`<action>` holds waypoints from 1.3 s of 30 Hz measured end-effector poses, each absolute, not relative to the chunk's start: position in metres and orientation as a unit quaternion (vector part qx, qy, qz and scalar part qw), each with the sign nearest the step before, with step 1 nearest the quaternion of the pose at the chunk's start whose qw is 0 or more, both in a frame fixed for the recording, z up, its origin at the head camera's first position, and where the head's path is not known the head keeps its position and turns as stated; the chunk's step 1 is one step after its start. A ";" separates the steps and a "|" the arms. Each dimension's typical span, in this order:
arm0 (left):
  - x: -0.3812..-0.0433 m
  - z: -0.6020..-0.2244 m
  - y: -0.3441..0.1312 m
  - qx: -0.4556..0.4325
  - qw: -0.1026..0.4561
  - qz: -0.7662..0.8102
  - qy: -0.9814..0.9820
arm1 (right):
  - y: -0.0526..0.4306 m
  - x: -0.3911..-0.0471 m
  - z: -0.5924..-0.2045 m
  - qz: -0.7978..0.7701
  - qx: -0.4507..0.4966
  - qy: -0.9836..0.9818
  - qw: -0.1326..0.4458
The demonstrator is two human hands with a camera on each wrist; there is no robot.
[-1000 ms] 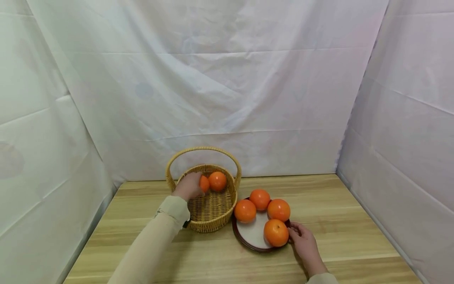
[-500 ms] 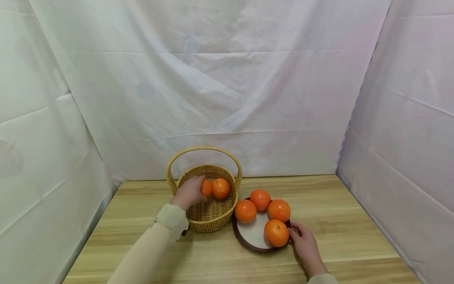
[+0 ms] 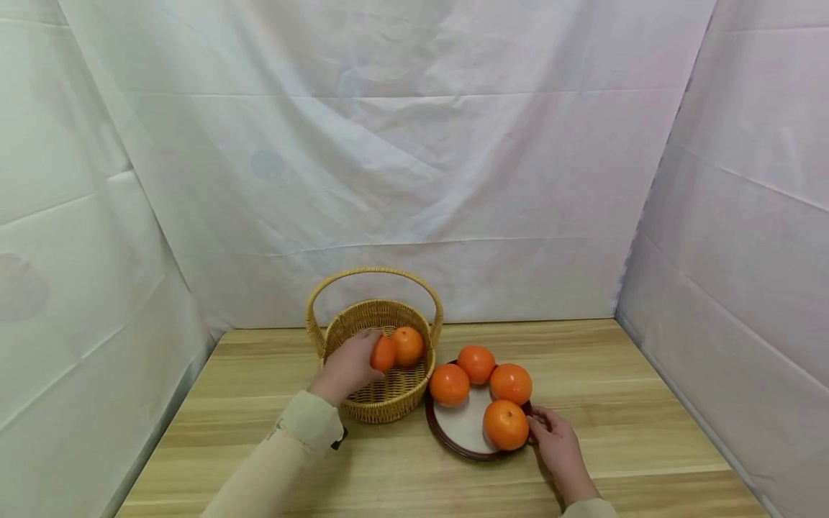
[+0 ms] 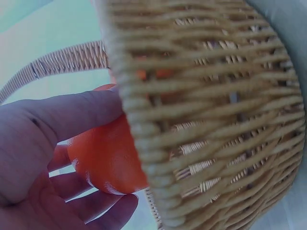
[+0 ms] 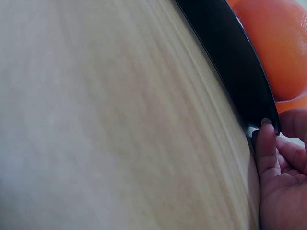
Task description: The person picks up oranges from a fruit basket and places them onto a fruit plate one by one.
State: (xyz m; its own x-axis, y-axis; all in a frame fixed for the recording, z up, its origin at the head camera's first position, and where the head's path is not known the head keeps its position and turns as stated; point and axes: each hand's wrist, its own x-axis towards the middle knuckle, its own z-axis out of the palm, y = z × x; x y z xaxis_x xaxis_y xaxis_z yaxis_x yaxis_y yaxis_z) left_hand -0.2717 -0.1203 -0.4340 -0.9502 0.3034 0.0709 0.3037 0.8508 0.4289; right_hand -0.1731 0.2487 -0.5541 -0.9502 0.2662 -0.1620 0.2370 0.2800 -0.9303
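Inside a wicker basket (image 3: 382, 411) with a tall hoop handle, my left hand (image 3: 350, 365) grips an orange (image 3: 383, 354). In the left wrist view the thumb lies over the glossy orange (image 4: 108, 158) and the fingers curl beneath it, behind the basket rim (image 4: 139, 124). A second orange (image 3: 408, 346) rests in the basket against the held one. To the right, my right hand (image 3: 555, 446) pinches the edge of a round plate (image 3: 457, 429) with a pale middle and dark red rim. In the right wrist view, thumb and fingers meet at the dark plate rim (image 5: 235, 62).
Several oranges sit on the plate, among them a front one (image 3: 506, 425) and a back one (image 3: 476, 365). The basket stands close to the plate's left side. A wood-grain table (image 3: 622, 403) carries everything, with white cloth (image 3: 414, 180) hanging behind and at both sides.
My left hand has drawn the gripped orange toward the front right of the basket. The second orange has shifted the same way. My right hand stays at the plate edge.
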 end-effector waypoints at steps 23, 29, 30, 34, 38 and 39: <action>-0.243 -0.445 -0.106 -0.183 0.025 -0.239 -0.953 | 0.249 -0.174 -0.554 0.578 -0.157 -0.800 0.010; -0.238 -0.443 -0.104 -0.189 0.047 -0.234 -0.953 | 0.249 -0.174 -0.555 0.582 -0.158 -0.798 0.009; -0.236 -0.442 -0.103 -0.190 0.050 -0.232 -0.953 | 0.249 -0.174 -0.555 0.582 -0.158 -0.798 0.010; -0.232 -0.438 -0.100 -0.191 0.055 -0.232 -0.952 | 0.250 -0.174 -0.556 0.581 -0.153 -0.799 0.011; -0.227 -0.437 -0.096 -0.202 0.061 -0.230 -0.950 | 0.250 -0.174 -0.557 0.580 -0.152 -0.800 0.011; -0.226 -0.437 -0.095 -0.208 0.068 -0.226 -0.949 | 0.250 -0.174 -0.557 0.580 -0.152 -0.800 0.010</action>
State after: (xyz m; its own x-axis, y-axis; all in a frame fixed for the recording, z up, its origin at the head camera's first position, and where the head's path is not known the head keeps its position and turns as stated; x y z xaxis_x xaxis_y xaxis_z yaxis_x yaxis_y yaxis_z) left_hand -0.2261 -0.0953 -0.4367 -0.9043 0.3644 0.2224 0.4255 0.8112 0.4011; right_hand -0.1743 0.2499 -0.5566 -0.9537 0.2550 -0.1595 0.2310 0.2815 -0.9313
